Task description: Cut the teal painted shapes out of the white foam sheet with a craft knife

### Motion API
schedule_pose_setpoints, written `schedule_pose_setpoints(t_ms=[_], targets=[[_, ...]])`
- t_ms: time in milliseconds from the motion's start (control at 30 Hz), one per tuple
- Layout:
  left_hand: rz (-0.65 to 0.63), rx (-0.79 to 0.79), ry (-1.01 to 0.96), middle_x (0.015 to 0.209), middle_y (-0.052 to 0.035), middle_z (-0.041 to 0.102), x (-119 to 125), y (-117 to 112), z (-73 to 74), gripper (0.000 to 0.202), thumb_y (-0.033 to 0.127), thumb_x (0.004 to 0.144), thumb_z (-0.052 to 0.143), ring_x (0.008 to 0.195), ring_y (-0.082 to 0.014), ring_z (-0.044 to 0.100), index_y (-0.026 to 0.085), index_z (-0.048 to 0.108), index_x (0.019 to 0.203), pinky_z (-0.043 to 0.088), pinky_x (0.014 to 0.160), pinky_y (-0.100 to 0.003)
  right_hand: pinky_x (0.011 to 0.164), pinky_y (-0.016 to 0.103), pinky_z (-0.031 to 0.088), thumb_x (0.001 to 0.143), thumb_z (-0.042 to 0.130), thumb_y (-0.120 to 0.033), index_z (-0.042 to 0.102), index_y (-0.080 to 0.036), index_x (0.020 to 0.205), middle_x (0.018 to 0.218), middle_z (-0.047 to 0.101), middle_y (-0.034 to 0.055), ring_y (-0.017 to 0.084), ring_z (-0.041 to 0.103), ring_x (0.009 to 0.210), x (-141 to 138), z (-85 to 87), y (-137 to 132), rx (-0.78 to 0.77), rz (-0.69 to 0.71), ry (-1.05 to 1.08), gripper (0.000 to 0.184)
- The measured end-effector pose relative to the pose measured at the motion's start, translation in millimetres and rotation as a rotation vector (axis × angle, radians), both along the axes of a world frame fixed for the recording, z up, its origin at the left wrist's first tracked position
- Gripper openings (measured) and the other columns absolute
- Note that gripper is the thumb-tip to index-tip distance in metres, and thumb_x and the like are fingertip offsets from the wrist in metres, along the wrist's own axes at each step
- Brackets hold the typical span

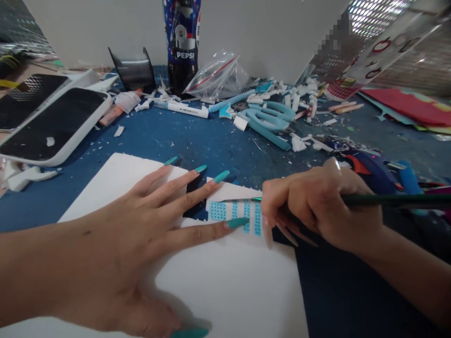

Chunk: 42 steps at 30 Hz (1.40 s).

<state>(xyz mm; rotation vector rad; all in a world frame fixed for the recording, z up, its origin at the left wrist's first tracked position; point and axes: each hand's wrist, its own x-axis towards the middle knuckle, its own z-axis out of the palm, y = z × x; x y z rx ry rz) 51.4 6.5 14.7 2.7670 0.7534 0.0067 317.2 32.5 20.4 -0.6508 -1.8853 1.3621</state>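
A white foam-like sheet (246,286) lies on the blue work surface, with a cut-out gap near its far edge. Beside that gap, blue dotted patches (217,211) form strips on the white. My left hand (134,234) rests flat on the sheet, fingers spread, the index fingertip touching one dotted strip. In my right hand (313,202) is a slim craft knife (398,201) with a long dark green handle. Its thin blade points left, lying close along the upper edge of the dotted patches. Whether the blade is in the material, I cannot tell.
Behind the sheet are teal scissors (269,119), a white marker (186,109), a Pepsi bottle (182,51), a clear zip bag (220,77), a black spool (133,69) and many white scraps (299,98). A phone (56,124) lies left; coloured sheets (412,108) lie right.
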Motion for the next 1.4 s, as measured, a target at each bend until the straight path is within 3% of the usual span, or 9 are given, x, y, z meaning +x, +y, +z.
schedule_pose_setpoints(t_ms=[167, 500, 967, 1167, 1400], targets=[[0.01, 0.015, 0.015, 0.158, -0.0042, 0.007, 1.5, -0.6, 1.7, 0.091, 0.065, 0.069, 0.06, 0.136, -0.0478, 0.023, 0.041, 0.02, 0.146, 0.013, 0.106, -0.07, 0.04, 0.021, 0.045, 0.095, 0.043, -0.042, 0.036, -0.016, 0.044, 0.068, 0.069, 0.0099, 0.008, 0.054, 0.044, -5.5, -2.3, -2.8, -0.053, -0.018, 0.031, 0.057], [-0.004, 0.025, -0.01, 0.158, -0.0009, 0.004, -2.3, -0.2, -3.4, 0.089, 0.068, 0.072, 0.056, 0.138, -0.0454, 0.019, 0.042, 0.016, 0.147, 0.009, 0.109, -0.067, 0.042, 0.023, 0.046, 0.094, 0.044, -0.042, 0.035, -0.016, 0.043, 0.065, 0.068, 0.0099, 0.01, 0.057, 0.044, -4.8, 1.3, -4.8, -0.007, -0.07, -0.001, 0.058], [0.011, 0.042, 0.004, 0.158, 0.0001, 0.007, -0.4, -1.8, -1.7, 0.086, 0.071, 0.073, 0.053, 0.138, -0.0455, 0.021, 0.043, 0.016, 0.146, 0.012, 0.108, -0.069, 0.039, 0.02, 0.046, 0.093, 0.045, -0.045, 0.039, -0.015, 0.044, 0.068, 0.07, 0.0127, 0.008, 0.055, 0.043, -5.0, 2.5, -6.4, -0.046, -0.015, 0.001, 0.058], [-0.005, 0.056, 0.034, 0.158, -0.003, 0.001, -2.9, -2.1, -2.9, 0.087, 0.071, 0.075, 0.049, 0.139, -0.0449, 0.015, 0.042, 0.011, 0.147, 0.013, 0.106, -0.071, 0.04, 0.02, 0.046, 0.094, 0.045, -0.044, 0.038, -0.015, 0.044, 0.064, 0.068, 0.0111, 0.008, 0.054, 0.041, -4.6, 4.7, -6.1, -0.07, -0.022, -0.024, 0.058], [0.003, 0.049, -0.011, 0.158, -0.0012, 0.007, -2.3, -0.3, -2.3, 0.089, 0.07, 0.071, 0.056, 0.137, -0.0453, 0.023, 0.041, 0.019, 0.147, 0.011, 0.11, -0.066, 0.04, 0.023, 0.046, 0.093, 0.046, -0.044, 0.037, -0.015, 0.044, 0.069, 0.07, 0.0116, 0.01, 0.056, 0.042, -3.7, 2.4, -4.2, -0.056, -0.037, 0.008, 0.057]])
